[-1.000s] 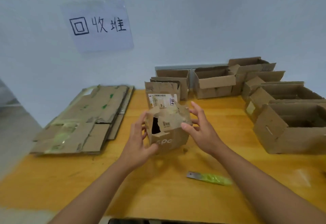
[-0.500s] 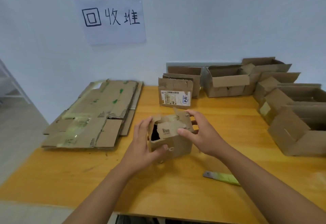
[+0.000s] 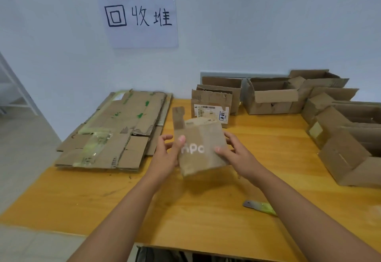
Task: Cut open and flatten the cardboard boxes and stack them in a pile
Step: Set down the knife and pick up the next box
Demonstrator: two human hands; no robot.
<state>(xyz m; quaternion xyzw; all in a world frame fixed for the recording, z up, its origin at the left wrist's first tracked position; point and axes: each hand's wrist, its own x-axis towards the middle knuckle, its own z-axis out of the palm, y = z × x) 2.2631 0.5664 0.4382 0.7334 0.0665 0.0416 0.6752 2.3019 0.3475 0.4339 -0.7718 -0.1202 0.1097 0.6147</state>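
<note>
Small "npo"-printed carton (image 3: pixel 201 148) at frame centre, off the yellow table (image 3: pixel 206 210), pinched between left hand (image 3: pixel 167 154) and right hand (image 3: pixel 237 154). Thumb-only purchase on soft, torn board: likely to slip or tear further when pressed flat. Box cutter (image 3: pixel 260 207) lies lower right near the right forearm; flattened pile (image 3: pixel 115 133) sits centre left.

Two bare forearms, no sleeves (nor rings) on either hand (image 3: pixel 165 156).
</note>
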